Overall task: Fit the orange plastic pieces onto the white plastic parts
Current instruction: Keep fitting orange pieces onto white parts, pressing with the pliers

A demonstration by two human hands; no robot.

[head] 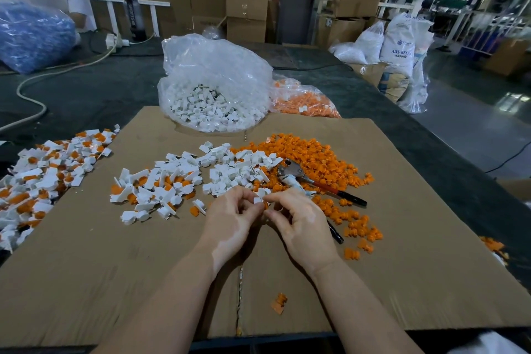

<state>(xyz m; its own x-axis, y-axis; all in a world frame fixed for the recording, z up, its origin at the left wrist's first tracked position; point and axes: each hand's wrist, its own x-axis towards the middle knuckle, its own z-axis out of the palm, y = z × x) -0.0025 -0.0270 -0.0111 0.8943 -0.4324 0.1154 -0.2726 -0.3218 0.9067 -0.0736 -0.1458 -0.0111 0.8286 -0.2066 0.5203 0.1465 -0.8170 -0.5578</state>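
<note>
Two hands at work over one cardboard sheet [86, 253] on the table [86, 86]. Left hand [234, 218] and right hand [298, 221] meeting fingertip to fingertip, each grip closed in a pinch on one white part [259, 199] with an orange piece [266, 205] at its lower edge (whether seated or not, cannot tell). Three loose heaps on the cardboard, too many pieces in each to count: white parts [230, 172] in the middle, orange pieces [313, 155] to the right, fitted pairs [43, 178] far left. Two clear bags behind: white bag [212, 80], orange bag [304, 100] just beside it. One pair of pliers [301, 177] lying on the orange heap. One stray orange bit [279, 302] near the front edge.
</note>
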